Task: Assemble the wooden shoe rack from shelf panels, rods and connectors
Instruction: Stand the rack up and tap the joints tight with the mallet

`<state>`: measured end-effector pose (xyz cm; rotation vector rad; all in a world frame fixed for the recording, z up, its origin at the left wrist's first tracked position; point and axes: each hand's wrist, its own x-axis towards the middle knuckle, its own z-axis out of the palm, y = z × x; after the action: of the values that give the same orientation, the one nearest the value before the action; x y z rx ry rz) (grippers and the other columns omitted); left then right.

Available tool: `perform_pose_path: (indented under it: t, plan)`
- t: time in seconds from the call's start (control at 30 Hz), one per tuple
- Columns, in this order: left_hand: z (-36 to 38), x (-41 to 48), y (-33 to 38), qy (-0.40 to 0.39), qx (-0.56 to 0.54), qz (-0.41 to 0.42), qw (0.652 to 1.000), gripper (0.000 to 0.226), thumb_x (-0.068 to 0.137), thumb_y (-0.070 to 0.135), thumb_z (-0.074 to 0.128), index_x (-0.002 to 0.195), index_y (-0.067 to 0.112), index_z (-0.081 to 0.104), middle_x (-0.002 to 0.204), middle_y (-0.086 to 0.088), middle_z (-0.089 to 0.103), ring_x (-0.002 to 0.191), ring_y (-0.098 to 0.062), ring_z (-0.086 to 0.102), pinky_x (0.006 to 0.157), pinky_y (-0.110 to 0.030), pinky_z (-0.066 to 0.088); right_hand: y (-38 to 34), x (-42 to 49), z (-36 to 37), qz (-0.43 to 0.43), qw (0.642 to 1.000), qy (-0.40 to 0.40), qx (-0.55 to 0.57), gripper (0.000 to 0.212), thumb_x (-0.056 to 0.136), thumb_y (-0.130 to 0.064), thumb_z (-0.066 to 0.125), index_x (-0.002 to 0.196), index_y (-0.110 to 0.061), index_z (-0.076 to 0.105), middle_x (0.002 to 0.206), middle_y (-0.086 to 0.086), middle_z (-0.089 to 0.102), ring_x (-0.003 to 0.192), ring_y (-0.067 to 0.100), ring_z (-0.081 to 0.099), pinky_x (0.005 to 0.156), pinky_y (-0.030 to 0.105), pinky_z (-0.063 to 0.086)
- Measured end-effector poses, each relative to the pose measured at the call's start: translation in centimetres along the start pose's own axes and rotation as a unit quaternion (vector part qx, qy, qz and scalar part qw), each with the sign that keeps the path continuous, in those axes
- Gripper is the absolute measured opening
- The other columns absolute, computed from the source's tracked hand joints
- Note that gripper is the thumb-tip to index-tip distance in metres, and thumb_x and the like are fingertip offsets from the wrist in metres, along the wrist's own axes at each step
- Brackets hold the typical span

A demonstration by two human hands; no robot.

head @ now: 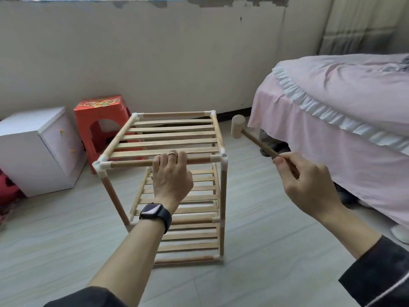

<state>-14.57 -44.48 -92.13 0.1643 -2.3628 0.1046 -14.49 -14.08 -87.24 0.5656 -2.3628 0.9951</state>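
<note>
A wooden shoe rack point(137, 138) stands upright on the floor, with slatted shelves at the top, middle and bottom joined by rods and white connectors point(100, 166). My left hand point(171, 173), with a ring and a dark watch, grips the front top rod point(132, 163) near its middle. My right hand point(303, 185) holds the handle of a wooden mallet point(238, 128). The mallet head hangs in the air to the right of the rack's top right corner, apart from it.
A bed with a pink cover point(343, 120) fills the right side, close to the mallet. A red plastic stool point(99, 120) and a white cabinet point(33, 149) stand left of the rack against the wall. Pale floor tiles point(55, 240) lie in front.
</note>
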Motion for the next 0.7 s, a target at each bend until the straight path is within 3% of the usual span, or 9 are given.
perform_pose_path:
  t: [0.07,0.13,0.2,0.23,0.33,0.37,0.5,0.63,0.7]
  plan:
    - [0.1,0.0,0.1,0.005,0.004,-0.01,1.0,0.029,0.071,0.004,0.063,0.099,0.004,0.058,0.092,-0.017,0.061,0.084,-0.038,0.055,0.09,-0.05,0.04,0.2,-0.1,-0.1,0.028,0.997,-0.07,-0.015,0.025,0.1,-0.037,0.053,0.086,-0.026,0.07,0.063,-0.01,0.06,0.066,0.008,0.058,0.055,0.027,0.042]
    - [0.1,-0.1,0.2,0.001,0.007,-0.017,1.0,0.03,0.071,0.004,0.064,0.1,0.003,0.058,0.093,-0.018,0.061,0.086,-0.038,0.055,0.091,-0.05,0.039,-0.4,-0.3,-0.3,0.023,0.999,-0.021,0.024,0.023,0.102,-0.036,0.054,0.085,-0.027,0.068,0.069,-0.017,0.062,0.067,0.006,0.058,0.055,0.021,0.039]
    - [-0.1,-0.1,0.3,-0.001,0.005,-0.018,1.0,0.03,0.07,0.004,0.064,0.099,0.003,0.057,0.092,-0.018,0.061,0.085,-0.038,0.055,0.09,-0.051,0.04,-0.7,-0.3,-0.5,-0.014,0.997,0.044,0.054,0.02,0.102,-0.034,0.053,0.09,-0.026,0.066,0.065,-0.015,0.06,0.061,0.007,0.056,0.053,0.016,0.037]
    - [-0.2,-0.1,0.3,-0.006,0.004,-0.017,1.0,0.03,0.07,0.003,0.064,0.099,0.003,0.057,0.092,-0.018,0.061,0.084,-0.039,0.055,0.09,-0.052,0.041,-0.8,-0.1,-0.6,-0.025,0.998,0.04,0.047,0.021,0.102,-0.033,0.053,0.089,-0.023,0.066,0.061,-0.011,0.058,0.059,0.008,0.055,0.052,0.016,0.037]
    - [-0.4,-0.2,0.2,-0.011,0.005,-0.015,1.0,0.03,0.07,0.002,0.064,0.1,0.002,0.058,0.093,-0.019,0.06,0.085,-0.039,0.055,0.09,-0.052,0.042,-0.6,0.4,-0.1,0.025,0.995,-0.1,-0.01,0.029,0.1,-0.036,0.054,0.083,-0.02,0.07,0.055,-0.014,0.057,0.055,0.008,0.054,0.05,0.023,0.036]
    - [-0.4,-0.2,0.2,-0.011,0.005,-0.016,1.0,0.031,0.07,0.002,0.064,0.1,0.003,0.058,0.094,-0.019,0.06,0.085,-0.039,0.054,0.091,-0.052,0.042,-0.7,0.4,0.0,0.031,0.994,-0.101,-0.003,0.027,0.1,-0.035,0.055,0.082,-0.021,0.07,0.058,-0.018,0.059,0.056,0.005,0.055,0.05,0.02,0.036]
    - [-0.3,-0.2,0.2,0.0,-0.002,-0.018,1.0,0.033,0.068,0.002,0.064,0.101,0.004,0.057,0.094,-0.017,0.058,0.085,-0.038,0.053,0.092,-0.052,0.041,-1.7,-0.1,-0.1,-0.029,0.997,0.033,0.063,0.013,0.102,-0.028,0.058,0.091,-0.027,0.064,0.068,-0.025,0.059,0.062,0.003,0.058,0.054,0.01,0.037]
    - [-0.1,-0.5,0.3,-0.019,-0.004,-0.016,1.0,0.036,0.072,0.01,0.07,0.104,0.004,0.055,0.1,-0.017,0.055,0.09,-0.037,0.05,0.096,-0.052,0.038,-1.3,0.0,0.2,0.011,0.994,-0.106,-0.014,0.03,0.1,-0.034,0.057,0.076,-0.02,0.067,0.058,-0.016,0.058,0.056,0.009,0.054,0.049,0.025,0.036]
    - [-0.2,-0.5,0.4,-0.034,-0.004,-0.017,0.999,0.038,0.078,0.026,0.069,0.107,0.005,0.055,0.103,-0.017,0.054,0.094,-0.037,0.049,0.098,-0.052,0.036,-1.3,-0.1,-0.1,0.023,0.997,-0.08,0.007,0.026,0.099,-0.034,0.059,0.079,-0.023,0.071,0.06,-0.015,0.061,0.059,0.008,0.058,0.054,0.027,0.043]
